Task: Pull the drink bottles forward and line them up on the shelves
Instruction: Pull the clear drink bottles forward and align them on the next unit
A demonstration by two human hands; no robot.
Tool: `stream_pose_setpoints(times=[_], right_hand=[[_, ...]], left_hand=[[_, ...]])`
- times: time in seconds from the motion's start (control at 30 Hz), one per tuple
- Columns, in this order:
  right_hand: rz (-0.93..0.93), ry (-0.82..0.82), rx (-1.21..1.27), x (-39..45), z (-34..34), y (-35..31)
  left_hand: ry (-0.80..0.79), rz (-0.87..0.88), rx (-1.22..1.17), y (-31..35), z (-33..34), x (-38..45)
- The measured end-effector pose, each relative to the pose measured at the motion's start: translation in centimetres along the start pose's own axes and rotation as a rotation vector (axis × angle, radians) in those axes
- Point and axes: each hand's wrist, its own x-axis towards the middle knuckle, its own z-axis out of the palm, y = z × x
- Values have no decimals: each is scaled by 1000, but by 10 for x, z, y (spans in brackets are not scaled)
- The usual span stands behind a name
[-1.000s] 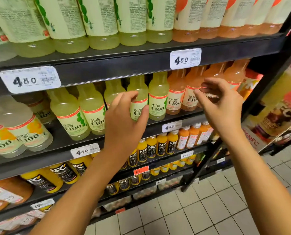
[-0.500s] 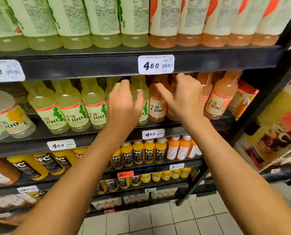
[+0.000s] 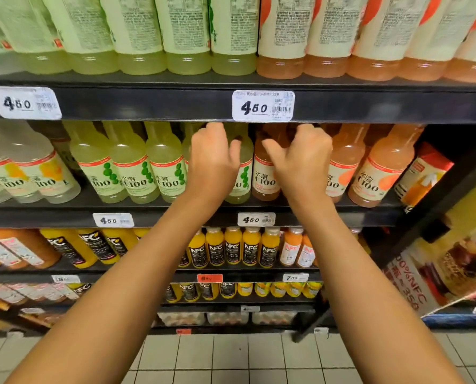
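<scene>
Bottles stand in a row on the middle shelf (image 3: 176, 217): three green-label ones left of the hands, one green bottle (image 3: 242, 173) and one orange bottle (image 3: 263, 173) between the hands, two orange ones to the right. The left hand (image 3: 213, 159) curls round a bottle mostly hidden behind it; the right hand (image 3: 300, 159) curls over another bottle's neck. Two price tags (image 3: 263, 105) read 450 on the shelf edge above.

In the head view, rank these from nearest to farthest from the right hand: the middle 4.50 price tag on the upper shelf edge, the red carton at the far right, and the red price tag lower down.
From the right hand:
1. Middle 4.50 price tag, just above it, slightly left.
2. Red carton, to its right at the shelf end.
3. Red price tag, well below, two shelves down.
</scene>
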Motion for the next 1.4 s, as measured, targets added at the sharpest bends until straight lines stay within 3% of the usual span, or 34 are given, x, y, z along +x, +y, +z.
stream_pose_setpoints(times=[0.37,0.53,1.07,1.4], right_hand=[[-88,-113,100,9,-15,10],[-36,-135,126,7,-11,11],[8,-81,146,4,-8,12],[0,-93,134,3,-8,12]], left_hand=[[-17,10,50,-4,-1,5],[-24,8,21,-6,-1,5],[50,53,29,-6,0,2],[17,36,26,-5,-2,2]])
